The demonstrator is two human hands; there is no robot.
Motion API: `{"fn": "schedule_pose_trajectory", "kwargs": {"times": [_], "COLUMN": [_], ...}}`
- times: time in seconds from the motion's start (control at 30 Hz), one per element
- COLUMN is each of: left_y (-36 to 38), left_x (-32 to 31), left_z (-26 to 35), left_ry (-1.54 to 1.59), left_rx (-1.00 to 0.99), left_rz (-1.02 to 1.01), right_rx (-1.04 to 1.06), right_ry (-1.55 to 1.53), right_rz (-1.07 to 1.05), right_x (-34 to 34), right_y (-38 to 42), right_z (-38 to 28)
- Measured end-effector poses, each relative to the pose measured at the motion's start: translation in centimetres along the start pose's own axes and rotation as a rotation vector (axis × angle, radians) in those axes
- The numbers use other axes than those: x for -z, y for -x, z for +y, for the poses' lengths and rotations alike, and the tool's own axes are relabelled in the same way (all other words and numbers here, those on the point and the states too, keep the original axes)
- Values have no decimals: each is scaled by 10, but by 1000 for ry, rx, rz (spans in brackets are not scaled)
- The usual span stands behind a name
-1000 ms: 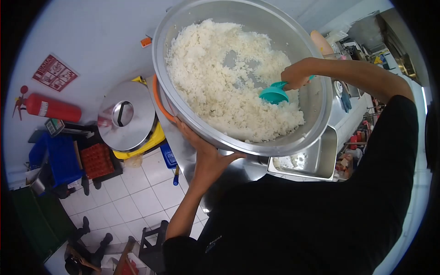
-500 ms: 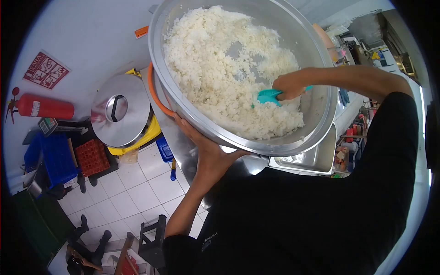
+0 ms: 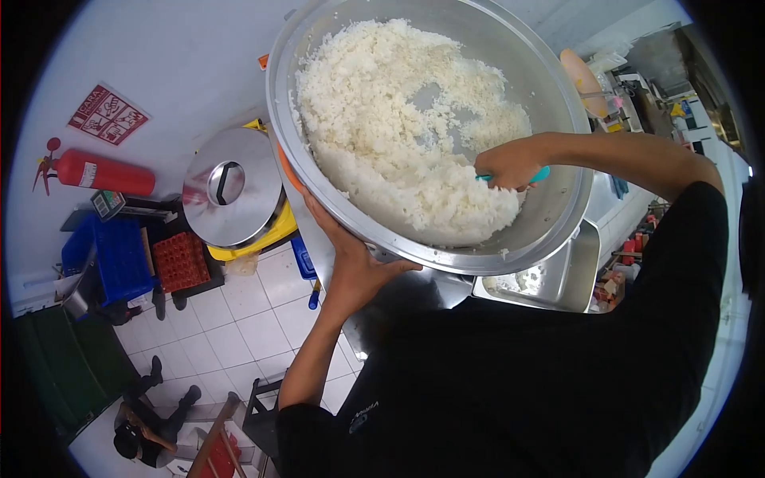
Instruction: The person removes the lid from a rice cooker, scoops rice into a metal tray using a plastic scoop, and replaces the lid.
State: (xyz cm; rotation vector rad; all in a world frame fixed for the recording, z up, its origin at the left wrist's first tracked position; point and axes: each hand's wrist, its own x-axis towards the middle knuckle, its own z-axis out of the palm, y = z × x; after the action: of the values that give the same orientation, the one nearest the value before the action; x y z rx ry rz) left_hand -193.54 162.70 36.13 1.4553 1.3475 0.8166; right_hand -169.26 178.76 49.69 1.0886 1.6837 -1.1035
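Note:
A large metal pot (image 3: 558, 103) of cooked white rice (image 3: 366, 111) is tilted so its inside faces me. My left hand (image 3: 355, 267) supports the pot from below its near-left rim, thumb stretched along the outside and fingers partly hidden behind it. Inside the pot, my right hand (image 3: 510, 165) is closed round a teal rice scoop (image 3: 541, 174). The scoop's blade is mostly buried in the rice. Bare metal shows through a gap in the rice. An orange band (image 3: 288, 169) runs beside the pot's left side.
Beneath the pot, a rectangular steel pan (image 3: 578, 275) sits on the steel counter (image 3: 414, 299). Left are a round metal lid (image 3: 231, 187), a fire extinguisher (image 3: 103, 172), a blue crate (image 3: 119, 259) and a red tray (image 3: 182, 261). A person (image 3: 147, 430) sits at lower left.
The scoop has gone deeper into the rice, its blade now mostly covered. Rice near my right hand is pushed into a mound. The whole view has shifted slightly.

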Motion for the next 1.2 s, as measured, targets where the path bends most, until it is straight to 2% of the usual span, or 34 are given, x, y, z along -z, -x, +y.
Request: {"fn": "schedule_pose_trajectory", "kwargs": {"times": [0.07, 0.13, 0.2, 0.27, 0.3, 0.37, 0.47, 0.73, 0.8, 0.83, 0.87, 0.93, 0.97, 1.03, 1.13, 1.17, 1.2], "left_y": [2, 4, 4, 4, 3, 4, 4, 3, 4, 4, 4, 5, 5, 5, 5, 6, 6], "left_x": [-2, -4, -4, -5, -4, -5, -5, -5, -5, -6, -5, -5, -5, -5, -6, -6, -5], "left_z": [0, 2, 3, 3, 2, 2, 2, 0, -1, -1, -1, -1, 0, 0, -5, -5, -4], "left_ry": [-12, 62, 77, 94, 56, 12, 80, 2, 8, 20, 21, 43, 43, 7, 7, 10, -25], "left_rx": [3, -112, -107, -93, -94, -98, -55, -118, -102, -83, -78, -29, -30, -47, -70, -74, -79], "left_rz": [-8, 72, 79, 83, 77, 76, 63, 79, 71, 60, 63, 49, 53, 74, 81, 68, 67], "right_rx": [18, 27, 40, 113, 116, 189, 228, 263, 209, 296, 297, 218, 219, 326, 295, 288, 221], "right_ry": [-19, -59, -87, -70, -67, -98, -74, -208, -253, -253, -251, -148, -145, -324, -180, -192, -380], "right_rz": [-38, -34, -23, -182, -179, 30, 156, -44, -78, -167, -171, 1, 2, -62, -22, -18, 19], "right_x": [1, -2, 3, 6, 5, -1, -7, 1, 1, 3, 4, 4, 6, 11, 15, 12, 8], "right_y": [6, 7, 5, 2, 1, 0, -21, 3, 4, -11, -10, -4, -5, -7, 10, 13, 15], "right_z": [0, 9, 12, 13, 10, 2, 9, 3, 4, 19, 17, 11, 16, 33, 41, 53, 70]}}
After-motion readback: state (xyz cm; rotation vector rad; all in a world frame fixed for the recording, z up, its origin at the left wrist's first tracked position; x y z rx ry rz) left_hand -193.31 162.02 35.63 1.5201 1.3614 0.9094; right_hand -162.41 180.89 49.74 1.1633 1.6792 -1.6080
